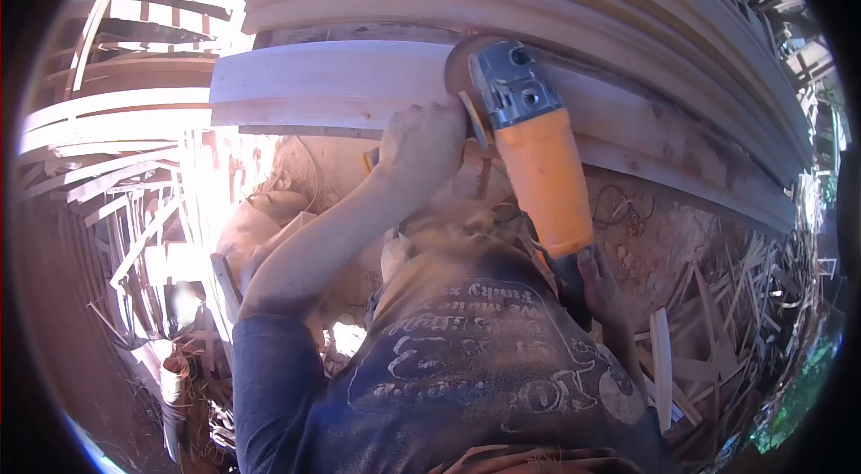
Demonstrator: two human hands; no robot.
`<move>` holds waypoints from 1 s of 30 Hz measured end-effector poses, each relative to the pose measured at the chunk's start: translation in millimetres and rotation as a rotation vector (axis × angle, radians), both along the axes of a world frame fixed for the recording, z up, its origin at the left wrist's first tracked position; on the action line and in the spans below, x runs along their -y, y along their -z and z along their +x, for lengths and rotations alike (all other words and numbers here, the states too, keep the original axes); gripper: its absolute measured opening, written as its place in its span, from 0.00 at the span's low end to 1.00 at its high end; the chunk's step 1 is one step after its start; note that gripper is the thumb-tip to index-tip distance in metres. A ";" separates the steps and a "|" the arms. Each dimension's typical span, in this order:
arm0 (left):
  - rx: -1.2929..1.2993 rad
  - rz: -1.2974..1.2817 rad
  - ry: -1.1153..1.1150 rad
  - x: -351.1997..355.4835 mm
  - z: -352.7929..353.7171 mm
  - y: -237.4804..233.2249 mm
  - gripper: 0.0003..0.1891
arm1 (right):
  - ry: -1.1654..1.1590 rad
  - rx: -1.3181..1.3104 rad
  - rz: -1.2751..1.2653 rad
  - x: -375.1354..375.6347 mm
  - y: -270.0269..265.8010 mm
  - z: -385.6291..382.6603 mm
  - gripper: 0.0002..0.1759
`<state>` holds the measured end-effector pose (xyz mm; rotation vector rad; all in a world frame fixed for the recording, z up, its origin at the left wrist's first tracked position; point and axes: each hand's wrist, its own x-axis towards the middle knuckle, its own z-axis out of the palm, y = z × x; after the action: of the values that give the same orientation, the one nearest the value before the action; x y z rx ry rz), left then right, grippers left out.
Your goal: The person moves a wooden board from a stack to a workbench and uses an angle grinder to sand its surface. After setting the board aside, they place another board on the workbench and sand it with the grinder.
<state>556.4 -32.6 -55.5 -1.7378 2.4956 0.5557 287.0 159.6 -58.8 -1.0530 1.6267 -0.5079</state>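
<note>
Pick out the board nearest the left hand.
The front board, the one the orange tool reaches over; the other boards lie beyond it, farther from the left hand.

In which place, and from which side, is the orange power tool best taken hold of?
Probably at two places: the dark rear handle from the person's right, where the right hand is, and the side handle from the left, where the left hand grips. The orange power tool slants toward the person, its disc at the far end.
</note>
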 end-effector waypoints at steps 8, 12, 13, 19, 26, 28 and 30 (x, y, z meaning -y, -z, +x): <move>-0.159 -0.095 -0.297 -3.6 142.6 3.9 0.09 | -0.295 0.059 0.137 105.3 -35.7 100.6 0.41; -0.129 -0.061 -0.127 -2.2 112.9 4.5 0.09 | -0.230 0.105 0.116 82.1 -34.3 72.5 0.45; -0.112 -0.050 -0.076 -3.4 94.7 3.8 0.09 | -0.212 0.104 0.111 66.3 -31.0 60.0 0.46; -0.202 0.118 0.188 -22.0 -48.7 16.9 0.11 | 0.259 0.157 0.382 -33.3 -36.1 -29.8 0.46; -0.186 0.145 0.615 -27.4 -254.8 8.6 0.08 | 0.600 0.093 0.197 -144.1 -2.1 -158.8 0.35; -0.225 0.257 0.659 -27.8 -311.3 7.8 0.08 | 0.696 -0.054 0.050 -183.8 31.7 -206.4 0.31; -0.224 0.226 0.705 -28.1 -363.8 2.6 0.08 | 0.848 -0.039 0.017 -192.8 31.9 -233.5 0.30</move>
<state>192.6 -4.5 -58.1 -0.6680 2.7973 0.9329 53.5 352.3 -90.7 -0.3089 2.0731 -1.0203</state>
